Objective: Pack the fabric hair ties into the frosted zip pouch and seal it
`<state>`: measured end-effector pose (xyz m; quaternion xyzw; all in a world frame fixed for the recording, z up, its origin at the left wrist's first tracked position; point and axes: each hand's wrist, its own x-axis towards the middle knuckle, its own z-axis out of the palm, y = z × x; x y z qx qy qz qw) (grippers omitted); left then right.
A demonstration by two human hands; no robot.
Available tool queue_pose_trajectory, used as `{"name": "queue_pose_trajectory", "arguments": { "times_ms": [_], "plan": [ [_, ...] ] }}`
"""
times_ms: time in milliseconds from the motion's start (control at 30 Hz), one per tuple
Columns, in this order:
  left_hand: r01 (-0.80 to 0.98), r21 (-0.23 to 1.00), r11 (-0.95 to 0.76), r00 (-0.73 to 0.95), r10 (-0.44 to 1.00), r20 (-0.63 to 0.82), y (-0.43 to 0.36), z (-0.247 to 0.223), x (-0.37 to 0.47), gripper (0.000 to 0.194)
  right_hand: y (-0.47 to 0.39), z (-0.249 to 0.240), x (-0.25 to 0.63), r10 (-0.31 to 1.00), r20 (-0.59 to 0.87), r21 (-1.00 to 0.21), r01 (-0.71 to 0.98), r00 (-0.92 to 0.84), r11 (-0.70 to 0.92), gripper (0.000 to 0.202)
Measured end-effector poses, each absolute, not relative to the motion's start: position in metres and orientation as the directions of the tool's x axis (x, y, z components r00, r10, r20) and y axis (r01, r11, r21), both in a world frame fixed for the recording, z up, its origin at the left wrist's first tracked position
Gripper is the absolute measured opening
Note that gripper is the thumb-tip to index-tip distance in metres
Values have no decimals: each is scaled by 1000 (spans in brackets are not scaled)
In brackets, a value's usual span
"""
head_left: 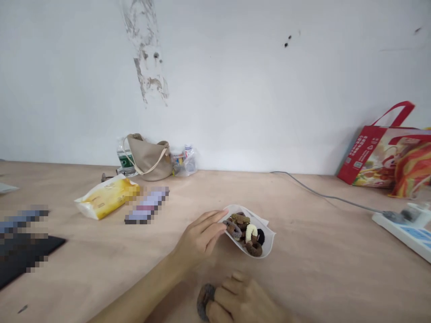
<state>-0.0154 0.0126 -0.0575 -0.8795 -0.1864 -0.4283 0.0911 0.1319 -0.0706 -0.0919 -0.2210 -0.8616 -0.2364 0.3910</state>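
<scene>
Apparently handling one fuzzy ring (202, 299)
Left hand (198, 235) pinches the tray (268, 238) by its left rim; right hand (247, 297), nearer, grips the ring; next move calls for steadiness.

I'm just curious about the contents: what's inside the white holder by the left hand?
The white holder contains overlapping fuzzy loops: brown, greyish, cream and black. Whatever lies beneath them, including most of the holder's bottom, is covered.

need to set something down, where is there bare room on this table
Bare table lies between the paper tray and the power strip, and between the tissue pack and the left forearm. Crowded: the back left around the handbag, and the far right by the red bag.
</scene>
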Motion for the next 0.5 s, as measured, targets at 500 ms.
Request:
{"name": "queue_pose_trajectory", "arguments": {
  "times_ms": [500],
  "plan": [
    [410, 175, -895, 510, 384, 770, 14, -52, -25, 16, -42, -55, 255, 703, 476, -85, 768, -528, 634, 31]
  ]
}}
